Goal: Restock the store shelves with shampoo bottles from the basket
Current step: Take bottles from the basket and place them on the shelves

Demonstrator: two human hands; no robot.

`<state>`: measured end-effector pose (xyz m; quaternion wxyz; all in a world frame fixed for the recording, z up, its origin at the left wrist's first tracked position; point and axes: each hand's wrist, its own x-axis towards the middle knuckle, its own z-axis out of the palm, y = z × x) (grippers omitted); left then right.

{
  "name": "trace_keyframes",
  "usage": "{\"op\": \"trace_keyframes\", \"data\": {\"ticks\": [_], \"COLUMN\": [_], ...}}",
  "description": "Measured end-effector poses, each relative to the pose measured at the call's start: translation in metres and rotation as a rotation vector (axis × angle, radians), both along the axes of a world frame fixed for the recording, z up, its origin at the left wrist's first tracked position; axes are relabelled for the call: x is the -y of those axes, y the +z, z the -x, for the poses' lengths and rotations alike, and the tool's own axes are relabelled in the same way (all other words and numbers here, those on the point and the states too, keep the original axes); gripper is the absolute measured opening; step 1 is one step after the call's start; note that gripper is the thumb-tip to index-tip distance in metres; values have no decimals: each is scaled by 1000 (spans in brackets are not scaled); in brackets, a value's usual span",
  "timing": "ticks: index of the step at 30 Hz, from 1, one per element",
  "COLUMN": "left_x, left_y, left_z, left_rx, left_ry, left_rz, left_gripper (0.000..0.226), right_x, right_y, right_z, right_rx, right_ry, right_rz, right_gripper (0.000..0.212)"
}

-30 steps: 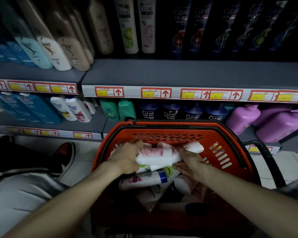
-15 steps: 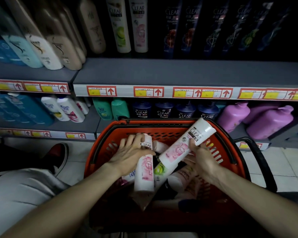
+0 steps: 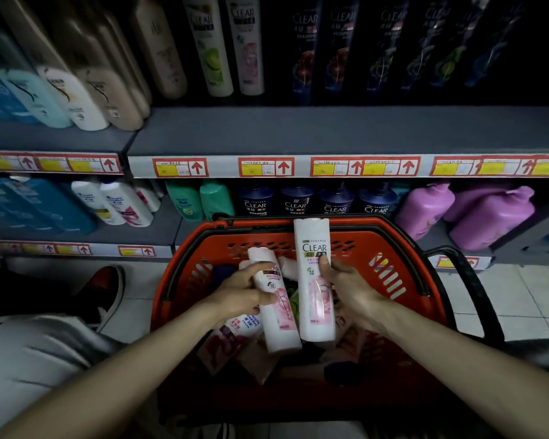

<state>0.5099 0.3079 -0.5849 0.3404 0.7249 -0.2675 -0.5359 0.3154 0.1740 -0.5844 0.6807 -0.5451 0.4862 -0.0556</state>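
While we are facing the shelving, we are holding one shampoo bottle in each hand above the red basket (image 3: 425, 258). Our left hand (image 3: 244, 296) is gripping the smaller white-and-pink CLEAR bottle (image 3: 274, 312) around its upper half, with the fingers curling round it. This bottle is tilting, its cap end leaning up and to the left. Our right hand (image 3: 349, 289) is gripping the taller white-and-pink CLEAR bottle (image 3: 316, 280) at mid-body, with the thumb pressing on the label face. This bottle is standing nearly upright, cap end up. The two bottles are sitting just beside each other, and we cannot confirm whether their lower ends are touching.

Beneath both hands, further bottles (image 3: 241, 326) are lying loose in the basket, mostly in shadow. The black handle (image 3: 476, 289) is arching out at the basket's right side.

The upper shelf (image 3: 298, 131) is carrying two white CLEAR bottles (image 3: 244, 42), with dark CLEAR bottles (image 3: 343, 49) to their right and beige bottles (image 3: 108, 99) to their left. Red-framed price labels (image 3: 265, 167) are running along its front edge. On the lower shelf, dark blue CLEAR bottles (image 3: 295, 201) are standing directly behind the basket, with green bottles (image 3: 216, 198) to their left and purple bottles (image 3: 488, 217) to their right. A red-and-black shoe (image 3: 108, 289) is resting on the tiled floor (image 3: 520, 299) left of the basket.
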Motion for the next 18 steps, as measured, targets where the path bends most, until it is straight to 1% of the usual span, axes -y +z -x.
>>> {"op": "trace_keyframes", "data": {"ticks": [3, 8, 10, 12, 14, 15, 16, 18], "left_x": [1, -1, -1, 0, 0, 0, 0, -1], "left_y": [-1, -1, -4, -4, -3, -3, -1, 1], "left_z": [4, 6, 6, 5, 4, 4, 4, 7], "left_rx": [-63, -81, -105, -161, -204, -217, -224, -222], "left_ry": [78, 191, 245, 291, 265, 223, 185, 159], "left_rz": [27, 62, 57, 25, -9, -24, -37, -48], "left_gripper": [72, 83, 80, 77, 72, 68, 64, 58], "right_x": [-2, -13, -17, -16, -11, -9, -8, -8], "right_y": [-2, -11, -14, -17, -16, -15, -15, -14], "right_z": [0, 3, 4, 5, 3, 3, 3, 2], "right_rx": [-71, -166, -223, -217, -158, -141, -136, -120], "right_ry": [34, 111, 107, 92, 28, 7, 21, 120], "right_rz": [21, 62, 56, 47, 1, -34, -60, -71], "right_gripper": [62, 57, 55, 49, 43, 44, 48, 51]}}
